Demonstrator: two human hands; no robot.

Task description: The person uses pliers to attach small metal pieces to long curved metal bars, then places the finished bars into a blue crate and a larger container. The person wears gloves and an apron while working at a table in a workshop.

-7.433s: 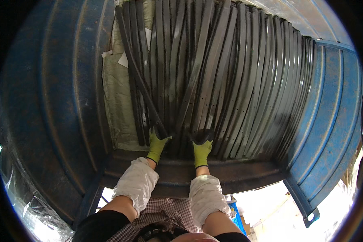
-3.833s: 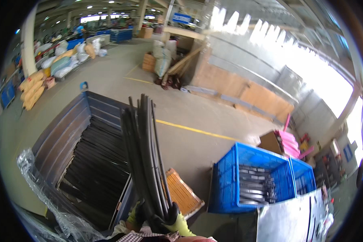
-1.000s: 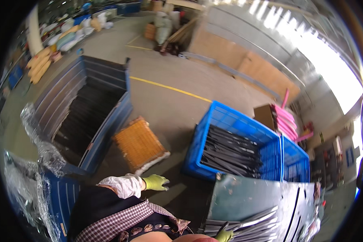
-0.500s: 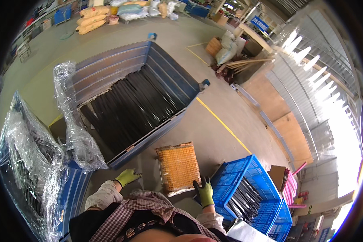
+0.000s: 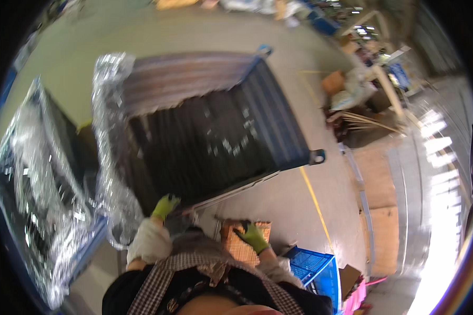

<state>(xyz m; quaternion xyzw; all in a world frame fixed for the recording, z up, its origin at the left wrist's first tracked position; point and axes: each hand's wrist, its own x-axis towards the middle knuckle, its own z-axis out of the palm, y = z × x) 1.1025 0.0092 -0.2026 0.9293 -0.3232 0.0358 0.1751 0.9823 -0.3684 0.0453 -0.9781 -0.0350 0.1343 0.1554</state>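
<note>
Dark strips (image 5: pixel 210 139), blurred, massed inside a ribbed blue bin (image 5: pixel 279 118)

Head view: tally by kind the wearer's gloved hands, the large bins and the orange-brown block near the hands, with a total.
Gloved hands, left hand and right hand: 2
Large bins, one strip-filled bin and one plastic-draped bin: 2
Orange-brown block: 1
Total: 5

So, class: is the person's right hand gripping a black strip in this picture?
No: the right hand shows open, fingers spread in front of the orange block, with no strip in it.
</note>
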